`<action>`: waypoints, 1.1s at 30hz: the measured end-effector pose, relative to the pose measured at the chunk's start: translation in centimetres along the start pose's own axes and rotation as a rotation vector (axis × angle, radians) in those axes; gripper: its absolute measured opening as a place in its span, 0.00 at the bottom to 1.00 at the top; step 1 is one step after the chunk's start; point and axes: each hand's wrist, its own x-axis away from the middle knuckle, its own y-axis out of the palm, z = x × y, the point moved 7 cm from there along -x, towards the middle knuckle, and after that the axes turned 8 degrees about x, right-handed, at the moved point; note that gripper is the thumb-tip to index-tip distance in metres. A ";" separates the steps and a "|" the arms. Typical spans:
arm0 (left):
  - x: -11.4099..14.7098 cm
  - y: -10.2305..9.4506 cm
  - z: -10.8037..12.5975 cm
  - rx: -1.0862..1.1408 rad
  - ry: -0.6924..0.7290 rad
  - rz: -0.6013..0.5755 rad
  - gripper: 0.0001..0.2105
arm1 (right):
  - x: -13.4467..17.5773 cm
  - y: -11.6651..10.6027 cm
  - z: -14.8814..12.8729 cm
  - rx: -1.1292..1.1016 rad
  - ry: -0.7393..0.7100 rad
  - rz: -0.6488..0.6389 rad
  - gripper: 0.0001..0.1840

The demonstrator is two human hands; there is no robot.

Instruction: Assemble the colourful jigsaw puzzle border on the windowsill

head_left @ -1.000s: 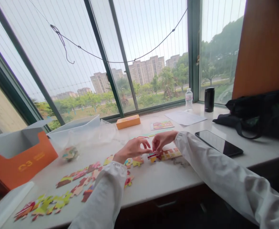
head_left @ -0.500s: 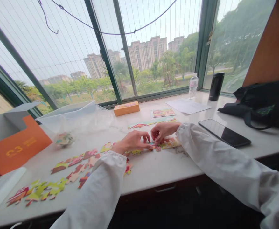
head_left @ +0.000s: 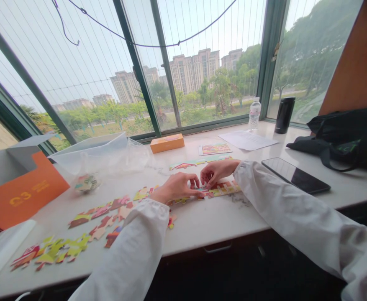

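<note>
Left grip (head_left: pixel 201 189) apart, right grip (head_left: pixel 207 185) unclear, at puzzle strip (head_left: pixel 225 189); clear bag (head_left: pixel 85 170) holds colourful pieces (head_left: pixel 87 183).

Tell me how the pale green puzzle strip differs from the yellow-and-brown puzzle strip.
The pale green puzzle strip lies beyond the left hand and right hand; the yellow-and-brown puzzle strip has them at its left end. The green strip bears a red, roof-like shape; the yellow strip, brown patches. Both lie flat on the white table.

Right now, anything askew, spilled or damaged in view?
Nothing looks spilled or damaged. Mildly odd: the knotted cord sags across the window, with a loose end dangling nearby. Loose jigsaw pieces lie left of the joined puzzle strip, but in rough groups, not strewn.
</note>
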 end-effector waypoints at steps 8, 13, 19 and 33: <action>0.1 -0.1 0.1 0.018 0.011 -0.006 0.23 | 0.4 -0.4 -0.1 -0.048 -0.049 0.007 0.29; 0.3 -0.4 0.6 0.010 0.045 -0.032 0.25 | 0.9 -1.0 -0.2 0.000 -0.029 0.031 0.29; 0.3 -0.2 0.4 0.020 0.033 -0.059 0.25 | 2.0 -2.1 0.6 0.046 0.043 0.054 0.30; 0.4 -0.5 0.8 -0.006 0.053 -0.036 0.23 | 1.8 -1.0 2.0 0.030 0.167 -0.069 0.35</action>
